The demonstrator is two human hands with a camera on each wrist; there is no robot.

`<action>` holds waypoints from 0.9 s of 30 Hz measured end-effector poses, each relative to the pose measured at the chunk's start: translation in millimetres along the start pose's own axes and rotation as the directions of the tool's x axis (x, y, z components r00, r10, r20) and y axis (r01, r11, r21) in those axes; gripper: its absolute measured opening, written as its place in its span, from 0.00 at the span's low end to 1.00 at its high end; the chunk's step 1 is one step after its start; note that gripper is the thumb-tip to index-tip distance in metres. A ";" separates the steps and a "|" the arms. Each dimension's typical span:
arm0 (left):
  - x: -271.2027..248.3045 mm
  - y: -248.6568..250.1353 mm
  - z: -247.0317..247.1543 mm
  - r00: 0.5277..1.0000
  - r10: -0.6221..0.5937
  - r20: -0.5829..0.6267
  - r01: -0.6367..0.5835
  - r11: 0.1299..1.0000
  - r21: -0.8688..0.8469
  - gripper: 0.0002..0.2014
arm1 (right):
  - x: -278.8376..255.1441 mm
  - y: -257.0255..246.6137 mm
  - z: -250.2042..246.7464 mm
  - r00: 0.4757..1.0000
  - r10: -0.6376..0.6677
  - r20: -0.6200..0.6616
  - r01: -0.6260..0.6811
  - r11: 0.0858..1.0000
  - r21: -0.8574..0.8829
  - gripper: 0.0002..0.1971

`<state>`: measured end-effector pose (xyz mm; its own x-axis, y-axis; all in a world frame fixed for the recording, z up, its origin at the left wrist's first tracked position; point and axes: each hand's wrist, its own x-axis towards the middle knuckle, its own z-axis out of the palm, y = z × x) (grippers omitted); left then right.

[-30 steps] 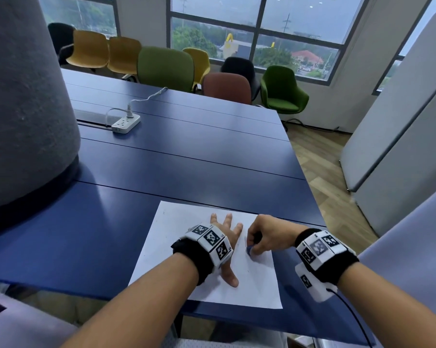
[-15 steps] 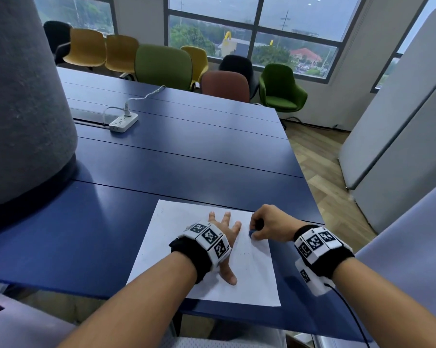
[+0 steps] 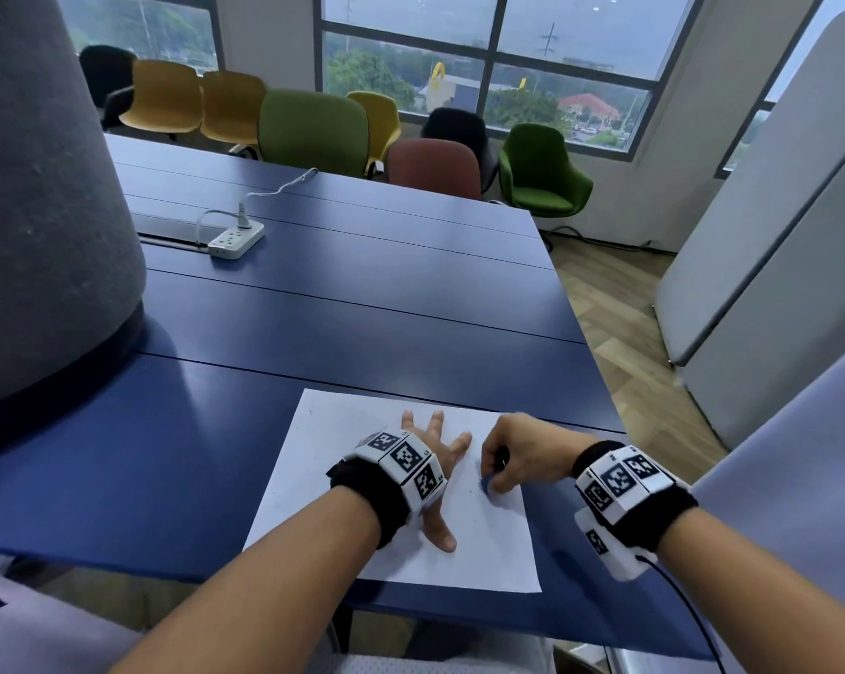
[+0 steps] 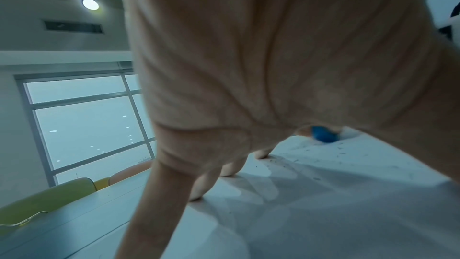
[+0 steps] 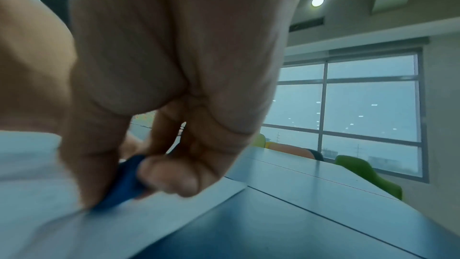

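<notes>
Head view, lower centre: the left hand (image 3: 435, 442) lies flat, fingers spread, on the white sheet (image 3: 333, 459), pinning it to the blue table (image 3: 362, 294). Just right of it, the right hand (image 3: 522, 452) pinches a small blue eraser (image 3: 487, 485), its tip touching the sheet near the right edge. Rubbing out marks looks to be the step in hand; dark crumbs (image 4: 343, 151) dot the sheet. The next stroke likely calls for short, light passes and firm left-hand pressure, lest the sheet crease.

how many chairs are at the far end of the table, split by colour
yellow chairs: 3
green chairs: 2
black chairs: 2
reddish-brown chair: 1
total: 8
</notes>
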<state>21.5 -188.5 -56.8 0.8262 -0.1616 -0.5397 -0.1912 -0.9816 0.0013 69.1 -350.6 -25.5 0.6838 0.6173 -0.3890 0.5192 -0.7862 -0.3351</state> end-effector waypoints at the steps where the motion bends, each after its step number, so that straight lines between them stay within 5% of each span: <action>1: 0.1 -0.4 0.2 1.000 0.002 -0.004 -0.002 1.000 -0.002 0.71 | 2.1 1.7 -1.2 0.998 0.004 -0.065 -0.004 1.000 0.011 0.04; 4: -0.6 0.1 -0.2 1.000 0.002 -0.004 -0.002 1.000 -0.002 0.71 | -2.1 2.5 4.0 0.997 0.002 -0.078 0.001 0.999 0.043 0.04; 8: 0.7 -0.5 -0.4 1.000 -0.004 -0.002 0.004 1.000 -0.002 0.72 | -17.6 -8.0 8.9 0.974 -0.022 0.223 0.012 0.999 0.043 0.05; 12: 0.9 -0.5 -0.3 1.000 -0.001 -0.006 0.001 1.000 -0.001 0.72 | -14.9 -0.8 8.7 1.000 -0.005 0.014 0.004 0.998 0.061 0.05; 17: 2.5 0.3 -0.1 1.000 -0.016 0.007 0.016 1.000 0.019 0.72 | -27.9 -8.5 14.3 0.981 -0.026 0.192 0.021 0.999 0.031 0.05; 22: -3.2 0.9 -3.2 1.000 0.007 0.011 -0.007 1.000 0.000 0.71 | -14.2 -0.3 4.9 1.000 0.020 0.017 -0.021 0.999 0.045 0.06; 27: -4.2 1.2 -4.0 1.000 0.000 0.019 0.001 1.000 -0.012 0.71 | -22.3 -10.0 7.7 0.943 0.019 0.331 -0.037 0.998 0.049 0.05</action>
<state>19.9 -189.5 -51.2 0.8161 -0.1592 -0.5556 -0.1844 -0.9828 0.0108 44.7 -356.3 -20.1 0.4849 0.5767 -0.6575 0.4681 -0.8061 -0.3620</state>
